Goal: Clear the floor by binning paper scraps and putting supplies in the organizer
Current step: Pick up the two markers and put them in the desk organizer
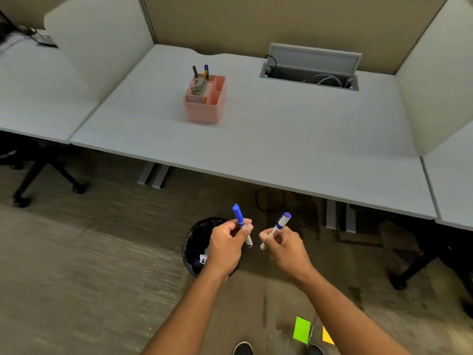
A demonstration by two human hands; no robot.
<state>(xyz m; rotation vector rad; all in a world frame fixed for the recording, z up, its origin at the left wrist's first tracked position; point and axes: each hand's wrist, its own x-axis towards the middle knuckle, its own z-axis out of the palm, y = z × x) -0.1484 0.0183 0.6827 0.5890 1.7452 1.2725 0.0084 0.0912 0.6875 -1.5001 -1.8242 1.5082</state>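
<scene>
A grey desk (256, 139) with beige partition walls spans the far side, above brown carpet (76, 265). On the desk's left-centre stands a pink organizer (206, 99) holding pens. Near, a black bin (195, 242) sits on the floor beneath the left hand (226, 245), which is clamped on a blue-capped marker (240, 221), cap upward. Just right, the right hand (286, 248) grips a second blue-capped marker (277, 228), tilted. Green (301, 330) and yellow (328, 336) paper scraps lie nearest, right.

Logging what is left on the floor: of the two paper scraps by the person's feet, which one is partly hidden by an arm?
The yellow scrap: the right forearm covers much of it. The green scrap, beside it, shows whole.
</scene>
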